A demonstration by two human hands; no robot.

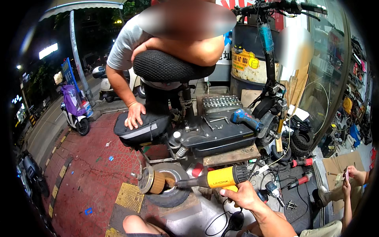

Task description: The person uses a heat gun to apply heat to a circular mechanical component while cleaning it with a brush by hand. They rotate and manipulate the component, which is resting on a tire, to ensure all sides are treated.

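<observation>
My right hand (245, 194) is closed round the handle of a yellow and black heat gun (221, 177). Its dark nozzle points left at a small scooter wheel (179, 199) lying on its side on a block. A round metal hub part with a copper-brown winding (153, 181) stands tilted at the wheel's left, close to the nozzle tip. Whether the nozzle touches anything I cannot tell. My left hand is not in view.
An electric scooter deck (221, 132) carries loose tools, a bit tray (222, 103) and a blue cordless driver (246, 119). Across from me, a person leans on the saddle (169, 67), one hand on a black bag (138, 128). Power tools and cables litter the right, near another person's hands (351, 175).
</observation>
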